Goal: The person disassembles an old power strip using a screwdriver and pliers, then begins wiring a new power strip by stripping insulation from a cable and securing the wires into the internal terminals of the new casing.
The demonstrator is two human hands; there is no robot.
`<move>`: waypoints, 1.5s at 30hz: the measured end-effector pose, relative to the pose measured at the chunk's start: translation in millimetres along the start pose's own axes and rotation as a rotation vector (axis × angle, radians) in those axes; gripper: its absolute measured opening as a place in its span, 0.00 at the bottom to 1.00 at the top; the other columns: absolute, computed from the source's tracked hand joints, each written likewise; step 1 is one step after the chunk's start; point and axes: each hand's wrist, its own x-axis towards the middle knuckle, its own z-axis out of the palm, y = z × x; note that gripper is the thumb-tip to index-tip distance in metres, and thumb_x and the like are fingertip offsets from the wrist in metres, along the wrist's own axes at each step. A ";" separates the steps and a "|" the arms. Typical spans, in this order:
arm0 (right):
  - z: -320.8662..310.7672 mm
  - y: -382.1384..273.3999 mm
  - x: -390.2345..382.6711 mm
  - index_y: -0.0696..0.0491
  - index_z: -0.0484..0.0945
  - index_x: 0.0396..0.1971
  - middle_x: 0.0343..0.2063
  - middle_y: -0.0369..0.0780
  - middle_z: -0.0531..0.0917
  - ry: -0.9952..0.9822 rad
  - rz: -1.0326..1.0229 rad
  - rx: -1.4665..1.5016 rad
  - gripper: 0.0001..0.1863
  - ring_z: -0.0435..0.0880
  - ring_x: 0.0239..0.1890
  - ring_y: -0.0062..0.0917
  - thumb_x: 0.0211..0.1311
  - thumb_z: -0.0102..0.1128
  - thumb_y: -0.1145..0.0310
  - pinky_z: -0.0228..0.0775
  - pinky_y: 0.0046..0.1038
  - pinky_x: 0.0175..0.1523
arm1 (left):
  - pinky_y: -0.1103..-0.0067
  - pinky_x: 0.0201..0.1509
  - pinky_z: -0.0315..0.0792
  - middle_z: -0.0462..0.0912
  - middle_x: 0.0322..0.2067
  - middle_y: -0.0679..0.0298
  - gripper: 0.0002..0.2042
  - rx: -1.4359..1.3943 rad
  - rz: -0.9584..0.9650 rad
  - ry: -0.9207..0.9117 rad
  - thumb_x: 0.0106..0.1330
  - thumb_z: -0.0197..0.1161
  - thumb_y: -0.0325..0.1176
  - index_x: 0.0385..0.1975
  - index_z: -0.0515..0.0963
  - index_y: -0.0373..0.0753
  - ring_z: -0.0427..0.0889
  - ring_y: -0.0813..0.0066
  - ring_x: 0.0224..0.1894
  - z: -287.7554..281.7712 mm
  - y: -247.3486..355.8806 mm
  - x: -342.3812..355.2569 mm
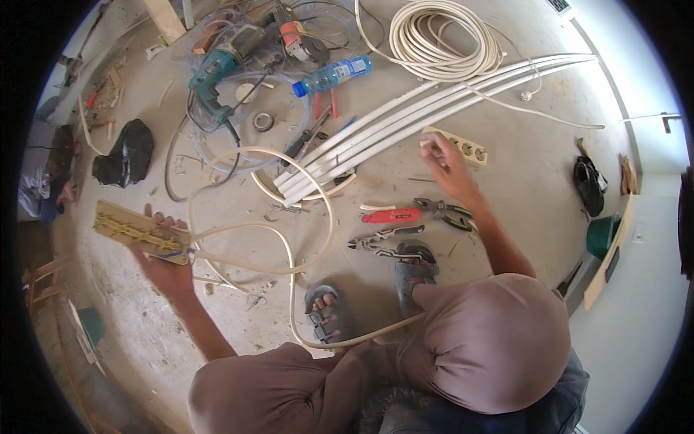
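Note:
My left hand grips an opened power strip, its inner yellow wiring exposed and a pale cable looping out of its right end. Out to the right, my right hand is curled at the left end of a cream socket panel on the floor; what its fingers hold is hard to make out. Below it lie a red-handled tool, green-and-black pliers and wire strippers, near my sandalled feet.
White conduits lie diagonally beyond my hands, with a cable coil, a water bottle, a teal power drill and an orange grinder. Black bags lie at left and right; a green container stands by the right wall.

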 end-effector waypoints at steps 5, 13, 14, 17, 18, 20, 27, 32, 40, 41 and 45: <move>-14.0 13.6 -58.4 0.58 0.78 0.44 0.35 0.46 0.82 -0.346 -0.026 -0.263 0.12 0.82 0.36 0.36 0.66 0.57 0.66 0.73 0.35 0.41 | 0.64 0.68 0.61 0.68 0.49 0.57 0.40 -0.189 -0.068 -0.208 0.71 0.54 0.56 0.71 0.51 0.33 0.69 0.64 0.52 -12.1 4.7 0.5; -19.9 28.7 -92.4 0.57 0.78 0.35 0.32 0.46 0.81 -0.270 0.056 -0.293 0.09 0.80 0.37 0.41 0.65 0.57 0.66 0.72 0.38 0.44 | 0.63 0.64 0.60 0.68 0.46 0.59 0.32 -0.352 -0.150 -0.165 0.70 0.56 0.55 0.62 0.61 0.34 0.69 0.65 0.49 10.7 -9.5 11.1; -36.2 32.0 -90.5 0.56 0.77 0.34 0.30 0.46 0.81 -0.184 0.028 -0.316 0.08 0.80 0.35 0.41 0.66 0.56 0.66 0.72 0.38 0.43 | 0.62 0.64 0.60 0.68 0.46 0.58 0.31 -0.339 -0.132 -0.088 0.68 0.58 0.52 0.61 0.62 0.34 0.69 0.66 0.48 9.1 -8.9 10.9; -98.8 19.6 -79.3 0.56 0.76 0.32 0.25 0.45 0.80 0.003 0.216 -0.495 0.10 0.79 0.29 0.40 0.69 0.53 0.65 0.73 0.35 0.39 | 0.62 0.66 0.60 0.68 0.49 0.58 0.30 -0.390 -0.103 -0.057 0.67 0.60 0.47 0.62 0.62 0.35 0.69 0.63 0.51 3.0 -6.7 6.6; -118.8 30.6 -81.1 0.57 0.77 0.33 0.24 0.45 0.80 0.133 0.186 -0.434 0.11 0.80 0.28 0.37 0.70 0.52 0.64 0.72 0.34 0.38 | 0.60 0.71 0.53 0.65 0.52 0.56 0.32 -0.499 -0.141 -0.201 0.64 0.65 0.40 0.63 0.59 0.34 0.66 0.63 0.54 -17.6 -2.1 11.7; -156.9 37.4 -91.5 0.58 0.78 0.34 0.24 0.42 0.81 0.333 0.197 -0.300 0.15 0.80 0.27 0.28 0.72 0.51 0.60 0.72 0.30 0.36 | 0.61 0.70 0.55 0.64 0.49 0.58 0.32 -0.400 -0.069 -0.227 0.62 0.66 0.40 0.61 0.59 0.34 0.67 0.63 0.52 -27.3 3.6 13.4; -240.1 53.6 -202.5 0.55 0.80 0.38 0.25 0.34 0.81 0.650 0.541 -0.043 0.23 0.78 0.29 0.16 0.77 0.43 0.51 0.71 0.22 0.34 | 0.70 0.55 0.67 0.63 0.40 0.62 0.32 -0.319 -0.138 -0.330 0.58 0.71 0.40 0.56 0.60 0.34 0.69 0.70 0.42 7.6 -15.8 30.3; -239.8 79.5 -247.1 0.57 0.80 0.37 0.26 0.36 0.82 0.566 0.670 -0.106 0.21 0.80 0.29 0.20 0.74 0.48 0.54 0.74 0.24 0.36 | 0.71 0.52 0.68 0.64 0.39 0.63 0.32 -0.266 -0.175 -0.280 0.59 0.71 0.41 0.55 0.61 0.34 0.69 0.70 0.42 19.5 -19.6 40.5; -145.3 130.0 -75.2 0.56 0.75 0.54 0.53 0.46 0.78 0.165 0.044 -0.561 0.26 0.73 0.59 0.40 0.54 0.68 0.64 0.66 0.42 0.63 | 0.72 0.50 0.68 0.67 0.38 0.62 0.36 -0.243 -0.123 -0.326 0.61 0.69 0.47 0.61 0.60 0.32 0.70 0.72 0.41 32.2 -16.3 35.7; -133.9 136.5 -51.4 0.55 0.74 0.56 0.57 0.45 0.75 0.099 0.035 -0.591 0.29 0.70 0.62 0.40 0.53 0.69 0.64 0.62 0.43 0.65 | 0.73 0.46 0.70 0.67 0.37 0.62 0.32 -0.221 -0.052 -0.253 0.68 0.60 0.52 0.60 0.62 0.32 0.70 0.73 0.38 41.4 -21.7 30.0; -123.7 159.2 -14.4 0.55 0.74 0.56 0.59 0.42 0.71 -0.112 0.131 -0.750 0.34 0.68 0.63 0.38 0.44 0.72 0.64 0.61 0.43 0.65 | 0.74 0.44 0.71 0.68 0.36 0.62 0.36 -0.233 -0.020 -0.119 0.68 0.60 0.56 0.63 0.61 0.33 0.70 0.72 0.37 57.2 -40.1 15.2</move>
